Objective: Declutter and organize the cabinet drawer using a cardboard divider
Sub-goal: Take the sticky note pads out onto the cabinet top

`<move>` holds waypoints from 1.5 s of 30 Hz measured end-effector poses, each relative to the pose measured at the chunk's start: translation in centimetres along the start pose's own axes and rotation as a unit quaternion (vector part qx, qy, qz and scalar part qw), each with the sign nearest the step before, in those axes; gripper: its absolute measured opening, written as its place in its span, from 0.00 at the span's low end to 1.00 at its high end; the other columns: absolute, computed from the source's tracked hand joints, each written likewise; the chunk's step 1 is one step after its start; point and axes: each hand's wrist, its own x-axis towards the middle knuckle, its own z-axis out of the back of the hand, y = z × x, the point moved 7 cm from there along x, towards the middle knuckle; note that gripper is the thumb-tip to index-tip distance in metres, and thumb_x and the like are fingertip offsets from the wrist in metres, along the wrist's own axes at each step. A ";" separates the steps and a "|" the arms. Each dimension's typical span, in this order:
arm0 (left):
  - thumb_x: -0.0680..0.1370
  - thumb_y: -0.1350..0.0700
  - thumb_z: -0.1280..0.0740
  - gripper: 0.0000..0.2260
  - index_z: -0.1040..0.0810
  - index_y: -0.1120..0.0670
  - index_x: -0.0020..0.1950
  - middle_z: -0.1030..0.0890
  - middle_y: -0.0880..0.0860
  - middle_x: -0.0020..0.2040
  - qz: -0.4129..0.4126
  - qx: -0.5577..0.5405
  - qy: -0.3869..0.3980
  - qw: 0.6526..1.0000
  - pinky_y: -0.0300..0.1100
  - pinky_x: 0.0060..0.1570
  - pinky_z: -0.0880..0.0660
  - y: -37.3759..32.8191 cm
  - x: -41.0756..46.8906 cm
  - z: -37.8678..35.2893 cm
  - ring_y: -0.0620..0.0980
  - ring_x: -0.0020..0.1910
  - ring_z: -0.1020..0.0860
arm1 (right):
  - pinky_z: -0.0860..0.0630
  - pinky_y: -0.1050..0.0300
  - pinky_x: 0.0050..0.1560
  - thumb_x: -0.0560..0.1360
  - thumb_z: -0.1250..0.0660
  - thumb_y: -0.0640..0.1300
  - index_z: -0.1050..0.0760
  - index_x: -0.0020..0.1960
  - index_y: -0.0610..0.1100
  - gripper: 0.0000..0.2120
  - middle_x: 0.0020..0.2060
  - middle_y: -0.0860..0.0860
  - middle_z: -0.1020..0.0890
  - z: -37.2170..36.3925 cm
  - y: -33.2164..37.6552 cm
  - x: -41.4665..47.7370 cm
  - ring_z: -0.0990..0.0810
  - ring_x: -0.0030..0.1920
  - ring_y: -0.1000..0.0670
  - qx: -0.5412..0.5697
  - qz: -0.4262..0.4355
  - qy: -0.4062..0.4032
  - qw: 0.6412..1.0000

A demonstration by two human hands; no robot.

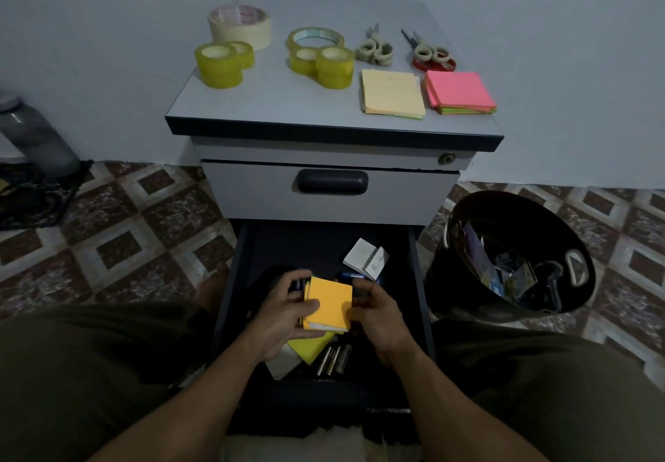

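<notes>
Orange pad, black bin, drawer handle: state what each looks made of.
The orange pad looks like matte paper, with white page edges below. The black bin seems smooth plastic with a faint sheen on its rim. The drawer handle is probably moulded plastic, rounded and slightly glossy.

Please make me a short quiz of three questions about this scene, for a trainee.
1. True or false: the left hand and the right hand both hold the orange pad.
2. Beside the cabinet, the bin stands: A) on its left, B) on its right, C) behind it.
3. On the cabinet, which colour is the pad nearest the bin?
Key: 1 true; 2 B; 3 pink pad.
</notes>
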 end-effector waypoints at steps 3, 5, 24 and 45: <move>0.78 0.66 0.32 0.22 0.27 0.45 0.65 0.21 0.57 0.61 -0.010 0.001 -0.018 1.000 0.55 0.43 0.18 0.0 0.1 0.2 0.60 0.55 0.19 | 0.17 0.44 0.46 0.75 0.35 0.28 0.28 0.63 0.45 0.20 0.54 0.43 0.20 0.4 -0.2 0.2 0.19 0.53 0.39 0.000 0.005 -0.030 1.000; 0.78 0.66 0.32 0.21 0.27 0.44 0.64 0.21 0.57 0.60 -0.014 0.004 -0.028 0.999 0.55 0.43 0.18 -0.1 0.2 0.5 0.60 0.55 0.19 | 0.19 0.44 0.52 0.75 0.34 0.31 0.28 0.60 0.48 0.18 0.50 0.49 0.19 1.4 0.3 0.7 0.18 0.52 0.43 -0.019 0.022 -0.084 0.996; 0.79 0.66 0.34 0.21 0.27 0.42 0.64 0.21 0.57 0.58 -0.009 0.032 -0.054 0.998 0.59 0.48 0.18 0.0 1.2 2.1 0.60 0.55 0.21 | 0.29 0.52 0.48 0.81 0.40 0.46 0.36 0.71 0.47 0.20 0.59 0.37 0.24 2.9 3.1 6.7 0.23 0.58 0.35 -0.239 -0.017 -0.262 0.935; 0.79 0.66 0.33 0.21 0.27 0.45 0.66 0.25 0.60 0.58 -0.018 -0.006 -0.082 0.996 0.57 0.45 0.17 -0.5 1.5 2.6 0.61 0.55 0.21 | 0.22 0.50 0.40 0.76 0.35 0.29 0.22 0.53 0.40 0.10 0.47 0.40 0.19 2.9 0.3 4.5 0.20 0.46 0.41 0.138 -0.018 -0.167 0.976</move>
